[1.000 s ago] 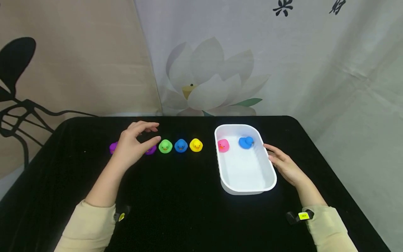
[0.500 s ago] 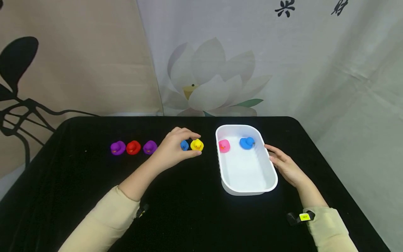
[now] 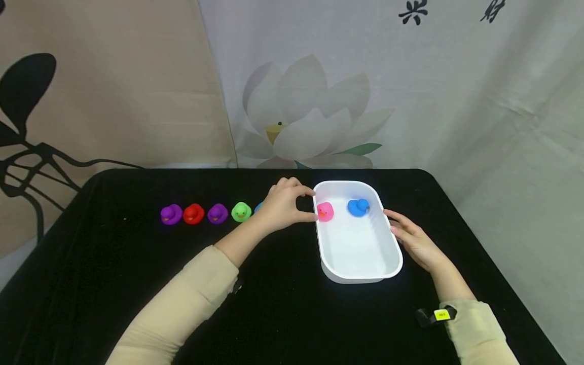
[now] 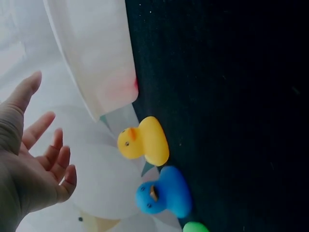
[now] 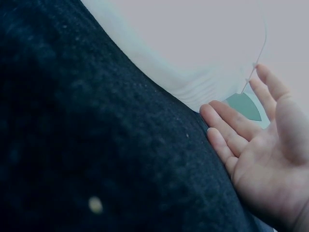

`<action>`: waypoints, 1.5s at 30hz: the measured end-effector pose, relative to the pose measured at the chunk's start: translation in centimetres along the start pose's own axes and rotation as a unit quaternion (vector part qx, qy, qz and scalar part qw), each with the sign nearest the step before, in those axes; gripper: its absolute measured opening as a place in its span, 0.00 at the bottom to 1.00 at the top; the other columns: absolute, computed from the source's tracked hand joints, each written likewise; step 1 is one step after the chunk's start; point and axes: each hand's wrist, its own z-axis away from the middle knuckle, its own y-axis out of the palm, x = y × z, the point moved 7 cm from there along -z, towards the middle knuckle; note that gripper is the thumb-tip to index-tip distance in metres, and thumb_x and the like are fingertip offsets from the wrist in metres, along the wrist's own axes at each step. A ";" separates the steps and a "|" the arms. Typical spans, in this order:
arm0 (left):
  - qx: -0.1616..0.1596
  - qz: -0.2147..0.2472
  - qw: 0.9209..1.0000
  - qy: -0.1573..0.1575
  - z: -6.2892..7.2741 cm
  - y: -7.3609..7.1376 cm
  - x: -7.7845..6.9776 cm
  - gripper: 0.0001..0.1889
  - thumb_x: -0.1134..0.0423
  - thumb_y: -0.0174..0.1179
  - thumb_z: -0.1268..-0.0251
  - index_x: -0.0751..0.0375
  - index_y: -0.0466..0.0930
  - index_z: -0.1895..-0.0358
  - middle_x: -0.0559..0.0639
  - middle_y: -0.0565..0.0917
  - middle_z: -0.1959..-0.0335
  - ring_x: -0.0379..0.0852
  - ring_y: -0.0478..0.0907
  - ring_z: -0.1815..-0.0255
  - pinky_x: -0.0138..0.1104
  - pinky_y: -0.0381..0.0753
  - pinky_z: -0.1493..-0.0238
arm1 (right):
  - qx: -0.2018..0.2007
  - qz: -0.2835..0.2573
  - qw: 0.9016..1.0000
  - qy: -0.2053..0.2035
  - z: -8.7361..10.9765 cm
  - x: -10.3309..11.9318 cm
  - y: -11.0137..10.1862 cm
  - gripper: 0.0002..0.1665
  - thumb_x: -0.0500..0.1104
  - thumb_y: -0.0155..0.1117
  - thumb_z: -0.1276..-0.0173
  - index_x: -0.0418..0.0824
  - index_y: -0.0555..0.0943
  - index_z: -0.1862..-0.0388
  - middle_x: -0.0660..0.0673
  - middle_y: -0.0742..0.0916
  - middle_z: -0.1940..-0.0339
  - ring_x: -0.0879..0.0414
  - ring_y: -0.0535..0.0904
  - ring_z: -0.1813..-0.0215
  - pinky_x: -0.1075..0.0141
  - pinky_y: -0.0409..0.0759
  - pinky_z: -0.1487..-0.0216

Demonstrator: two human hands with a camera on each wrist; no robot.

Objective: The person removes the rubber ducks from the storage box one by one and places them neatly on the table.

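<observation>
My left hand hovers at the left rim of a white plastic bin, thumb and forefinger spread apart with nothing between them. Inside the bin lie a pink rubber duck by the left wall and a blue rubber duck farther back. A yellow rubber duck and a second blue duck stand on the table below my left hand; in the head view the hand hides the yellow one. On the opposite side, my right hand touches the bin's right rim with extended fingertips.
Left of the bin, a row on the black-covered table continues with a green duck, a purple duck, a red duck and another purple duck. A printed cloth hangs behind the table.
My left hand has swept rightward along the row of ducks, from the purple ones past the yellow one to the bin's rim. My right hand and the bin have stayed in place.
</observation>
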 end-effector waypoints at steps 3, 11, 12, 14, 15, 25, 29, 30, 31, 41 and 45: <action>0.004 -0.014 1.000 -0.020 -0.8 0.8 0.3 0.29 0.46 0.75 0.55 0.53 0.83 0.47 0.50 0.75 0.56 0.47 0.65 0.53 0.41 0.66 0.53 | 0.000 0.002 1.000 -0.004 0.0 0.0 0.0 0.30 0.44 0.48 0.23 0.40 0.58 0.26 0.40 0.73 0.34 0.61 0.74 0.41 0.70 0.69 0.44; 0.026 -0.036 0.997 -0.068 -2.3 2.7 0.8 0.32 0.42 0.73 0.55 0.46 0.80 0.43 0.51 0.72 0.53 0.47 0.63 0.52 0.40 0.65 0.53 | -0.003 0.001 1.000 -0.001 0.0 -0.1 -0.1 0.30 0.44 0.48 0.23 0.39 0.58 0.26 0.41 0.73 0.35 0.62 0.74 0.41 0.71 0.70 0.44; 0.031 -0.038 0.996 -0.072 -2.5 2.9 0.8 0.32 0.43 0.73 0.55 0.46 0.80 0.43 0.52 0.72 0.53 0.48 0.63 0.51 0.41 0.65 0.53 | -0.003 0.002 1.000 -0.001 0.1 0.0 -0.1 0.30 0.44 0.48 0.23 0.40 0.58 0.26 0.41 0.74 0.35 0.62 0.74 0.41 0.71 0.70 0.44; 0.040 -0.042 0.995 -0.083 -2.7 3.4 0.7 0.31 0.44 0.73 0.54 0.45 0.80 0.42 0.53 0.71 0.53 0.48 0.63 0.51 0.42 0.65 0.53 | -0.002 0.002 1.000 -0.003 0.0 0.0 -0.1 0.30 0.44 0.48 0.23 0.40 0.58 0.26 0.43 0.74 0.36 0.62 0.74 0.41 0.71 0.70 0.44; 0.043 -0.043 0.994 -0.091 -2.7 3.7 0.7 0.31 0.44 0.73 0.54 0.44 0.80 0.42 0.53 0.71 0.53 0.49 0.62 0.51 0.42 0.64 0.53 | 0.000 0.000 1.000 -0.004 0.0 0.0 -0.1 0.29 0.43 0.48 0.23 0.40 0.58 0.26 0.44 0.74 0.36 0.62 0.74 0.41 0.72 0.70 0.45; 0.054 -0.039 0.983 -0.169 -3.2 5.4 1.0 0.25 0.49 0.72 0.51 0.42 0.82 0.46 0.57 0.70 0.51 0.52 0.61 0.49 0.44 0.64 0.50 | -0.002 0.011 1.000 -0.005 -0.1 0.0 -0.1 0.30 0.44 0.48 0.23 0.41 0.58 0.26 0.42 0.73 0.34 0.60 0.74 0.40 0.63 0.68 0.40; 0.061 -0.035 0.978 -0.197 -3.3 5.8 1.1 0.24 0.50 0.72 0.50 0.41 0.82 0.46 0.57 0.70 0.51 0.52 0.61 0.49 0.44 0.64 0.49 | 0.000 0.011 1.000 -0.007 -0.2 0.0 -0.1 0.29 0.44 0.48 0.23 0.41 0.58 0.26 0.44 0.74 0.35 0.59 0.74 0.40 0.63 0.68 0.40; 0.063 -0.032 0.976 -0.204 -3.3 5.9 1.1 0.24 0.50 0.72 0.50 0.41 0.82 0.46 0.57 0.70 0.51 0.52 0.61 0.49 0.44 0.64 0.49 | 0.002 0.007 1.000 -0.009 -0.2 0.0 -0.1 0.29 0.44 0.47 0.23 0.41 0.58 0.26 0.45 0.75 0.36 0.59 0.74 0.41 0.65 0.69 0.41; 0.064 -0.030 0.975 -0.211 -3.3 6.0 1.2 0.23 0.50 0.72 0.50 0.41 0.82 0.46 0.56 0.70 0.51 0.52 0.61 0.49 0.44 0.64 0.49 | 0.004 0.004 1.000 -0.011 -0.2 0.0 -0.1 0.29 0.43 0.47 0.23 0.41 0.58 0.26 0.46 0.75 0.37 0.60 0.74 0.41 0.67 0.69 0.42; 0.070 -0.022 0.968 -0.242 -3.5 6.8 1.3 0.21 0.51 0.71 0.50 0.43 0.84 0.49 0.54 0.71 0.54 0.52 0.61 0.50 0.43 0.63 0.52 | 0.015 -0.030 0.999 -0.020 -0.2 -0.1 0.1 0.28 0.41 0.47 0.23 0.40 0.59 0.27 0.53 0.77 0.40 0.61 0.75 0.42 0.72 0.71 0.45; 0.067 -0.022 0.968 -0.242 -3.5 6.9 1.3 0.18 0.53 0.71 0.48 0.45 0.85 0.52 0.54 0.71 0.55 0.52 0.61 0.51 0.43 0.63 0.52 | 0.013 -0.030 0.999 -0.021 -0.2 -0.1 0.1 0.28 0.41 0.47 0.23 0.40 0.60 0.27 0.53 0.77 0.40 0.61 0.75 0.42 0.72 0.72 0.45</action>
